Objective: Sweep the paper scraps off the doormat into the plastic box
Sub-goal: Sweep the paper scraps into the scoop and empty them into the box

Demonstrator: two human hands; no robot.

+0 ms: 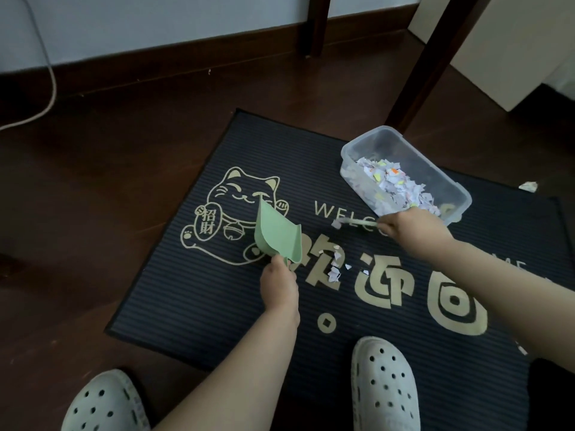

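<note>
Since most of the paper already sits in the box, what is left looks like a finishing pass, and it wants care more than speed. On the dark wooden floor [93, 181] lies the doormat [193, 293], with the plastic box [346, 160] standing on its far right part, open and well filled with scraps. The green dustpan [277, 234] is tipped up on the mat just left of the last small cluster of paper scraps [335, 265], which lies between pan and printed characters. To do this well, I'd say the pan's lip should go flat against the ribbed mat, just beside that cluster, and the strokes should be short and low so nothing flicks away. The left hand [278, 287] holds the pan, its fingers [275, 264] curled tight round the handle at the near end. The right hand [407, 227] is near the box, its fingers [385, 227] closed in a pinch on the thin handle of a small brush [357, 222], whose tip points left and touches a stray scrap on the lettering.
</note>
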